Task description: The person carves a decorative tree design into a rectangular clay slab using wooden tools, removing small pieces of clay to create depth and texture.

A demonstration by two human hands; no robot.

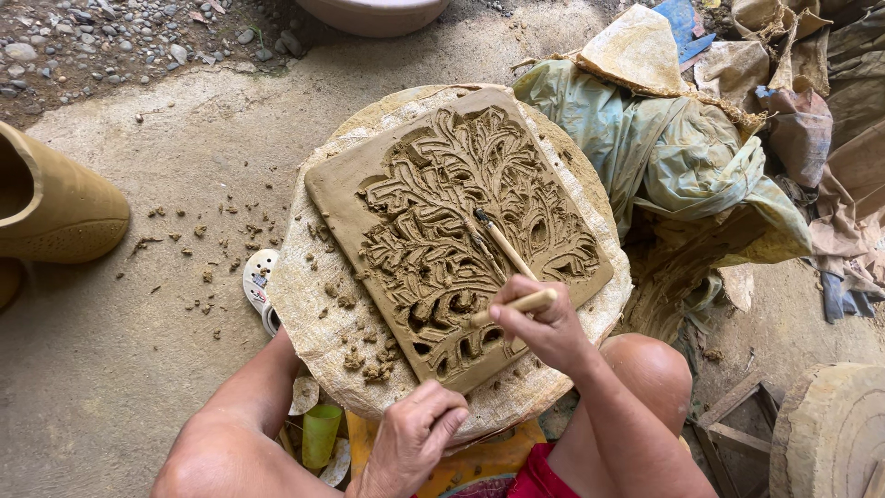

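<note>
Left hand (412,441), at 6 o'clock, rests curled on the round work stand (304,304), holding nothing. Right hand (539,323) grips wooden tools (507,254), tip on the clay slab (458,231) at centre. Tree relief appears mostly carved; near corner seems unfinished. Clay crumbs (364,360) lie at 7 o'clock.

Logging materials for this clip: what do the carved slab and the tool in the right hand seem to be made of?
Carved slab: looks like damp, unfired clay, matte brown, with soft crumbs scattered beside it. Tool in the right hand: pale, smooth stick handle, probably wood or bamboo; its dark tip is too small to judge.
</note>
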